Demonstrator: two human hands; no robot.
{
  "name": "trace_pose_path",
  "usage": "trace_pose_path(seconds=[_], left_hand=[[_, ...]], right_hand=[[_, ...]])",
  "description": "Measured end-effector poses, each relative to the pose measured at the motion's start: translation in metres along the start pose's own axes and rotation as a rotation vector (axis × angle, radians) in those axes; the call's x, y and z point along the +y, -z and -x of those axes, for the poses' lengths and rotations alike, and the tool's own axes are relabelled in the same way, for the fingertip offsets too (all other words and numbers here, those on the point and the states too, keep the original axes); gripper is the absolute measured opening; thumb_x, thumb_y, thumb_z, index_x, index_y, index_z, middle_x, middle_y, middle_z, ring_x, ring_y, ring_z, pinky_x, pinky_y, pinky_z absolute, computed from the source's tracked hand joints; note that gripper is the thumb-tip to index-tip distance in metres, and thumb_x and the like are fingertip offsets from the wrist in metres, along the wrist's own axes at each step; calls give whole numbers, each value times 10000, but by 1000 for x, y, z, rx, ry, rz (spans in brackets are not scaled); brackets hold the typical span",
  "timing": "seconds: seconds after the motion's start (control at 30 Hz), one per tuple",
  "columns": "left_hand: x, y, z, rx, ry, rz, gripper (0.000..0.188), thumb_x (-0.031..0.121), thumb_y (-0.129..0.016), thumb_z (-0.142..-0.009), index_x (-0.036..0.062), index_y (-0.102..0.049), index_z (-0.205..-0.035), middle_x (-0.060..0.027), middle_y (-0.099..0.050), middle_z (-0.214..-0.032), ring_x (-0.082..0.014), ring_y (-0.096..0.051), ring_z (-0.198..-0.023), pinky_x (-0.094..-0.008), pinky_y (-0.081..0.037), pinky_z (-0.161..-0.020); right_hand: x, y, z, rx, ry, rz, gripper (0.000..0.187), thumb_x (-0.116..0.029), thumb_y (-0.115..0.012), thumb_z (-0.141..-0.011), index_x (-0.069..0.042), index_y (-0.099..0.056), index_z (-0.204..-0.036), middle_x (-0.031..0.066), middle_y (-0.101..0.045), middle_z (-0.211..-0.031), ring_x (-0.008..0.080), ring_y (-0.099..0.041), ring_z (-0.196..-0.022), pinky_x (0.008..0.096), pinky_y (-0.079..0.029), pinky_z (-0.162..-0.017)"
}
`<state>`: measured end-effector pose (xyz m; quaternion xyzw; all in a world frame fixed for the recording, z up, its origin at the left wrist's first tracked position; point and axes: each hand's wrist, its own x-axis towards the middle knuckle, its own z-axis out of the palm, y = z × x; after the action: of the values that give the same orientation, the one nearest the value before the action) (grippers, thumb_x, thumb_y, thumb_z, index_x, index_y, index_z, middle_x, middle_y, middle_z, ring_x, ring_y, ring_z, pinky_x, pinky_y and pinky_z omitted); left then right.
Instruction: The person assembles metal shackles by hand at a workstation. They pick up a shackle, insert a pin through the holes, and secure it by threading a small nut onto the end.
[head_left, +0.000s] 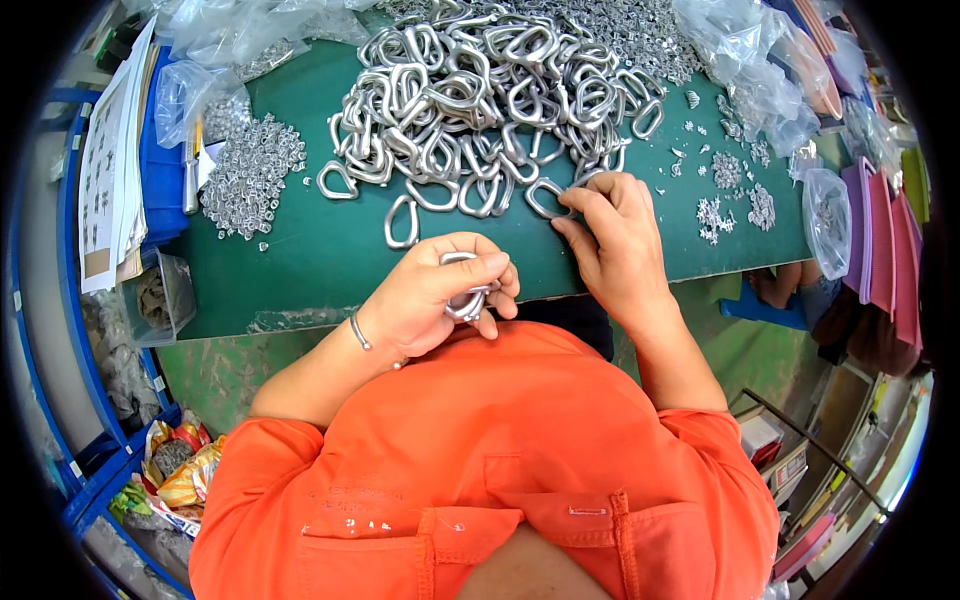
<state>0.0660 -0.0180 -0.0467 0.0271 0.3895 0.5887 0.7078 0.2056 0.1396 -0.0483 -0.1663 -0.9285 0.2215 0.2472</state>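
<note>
Several silver metal rings (466,303), oval and slightly bent, are gathered in my left hand (432,287), whose fingers curl round them close to the front edge of the table. My right hand (618,240) pinches one silver ring (545,197) at the near right side of a large heap of similar rings (470,95). That pinched ring lies on the green tabletop, against its neighbours. Two loose rings, one at the heap's left corner (337,180) and one in front (402,222), lie slightly apart from it.
On the green table (300,275), a pile of small clear pieces (255,175) lies left. Small silver parts (726,170) form little groups at right, near plastic bags (755,60). A blue bin (168,165) and papers (110,170) stand at the left edge; purple and pink trays (880,225) at right.
</note>
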Motion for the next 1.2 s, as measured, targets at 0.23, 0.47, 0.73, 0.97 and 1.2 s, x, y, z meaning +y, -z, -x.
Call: trace_pose_path(seconds=[0.23,0.47,0.73,0.97,1.2], left_hand=[[1,-4,0,82,-160,-106,136,119,-558,-854,-2,-537,-913,-93,-581,-797,-146,-593,-651,-238,-492,-483],[2,-6,0,134,-137,-97,207,196,-577,-857,-8,-553,-880,-97,-590,-767,-141,-579,-591,-235,-471,-461],[5,-4,2,122,-137,-62,192,161,-605,-837,-21,-583,-894,-93,-605,-770,-126,-593,-606,-223,-491,-482],[2,-6,2,167,-207,-134,168,105,-579,-842,-26,-579,-946,-116,-611,-804,-162,-594,-632,-250,-482,-498],[3,-7,-3,120,-103,28,349,236,-420,-920,-47,-537,-1086,-139,-621,-907,-191,-618,-735,-286,-529,-572]], right_hand=[[-5,-6,5,64,-63,-41,237,-6,-675,-653,-51,-516,-823,66,-552,-811,254,-511,-754,339,-403,-669],[-17,-7,9,201,26,-507,276,78,-689,-641,-41,-505,-809,96,-608,-764,220,-591,-668,285,-458,-566],[-15,-5,9,130,199,-508,196,117,-572,-714,-14,-550,-857,123,-591,-836,222,-590,-705,270,-468,-595],[-23,0,16,3,-489,-944,141,28,-574,-794,27,-573,-935,110,-584,-888,140,-572,-732,228,-457,-619],[-29,-3,4,39,326,-519,201,38,-677,-626,-1,-622,-815,109,-605,-818,254,-583,-695,322,-471,-588]])
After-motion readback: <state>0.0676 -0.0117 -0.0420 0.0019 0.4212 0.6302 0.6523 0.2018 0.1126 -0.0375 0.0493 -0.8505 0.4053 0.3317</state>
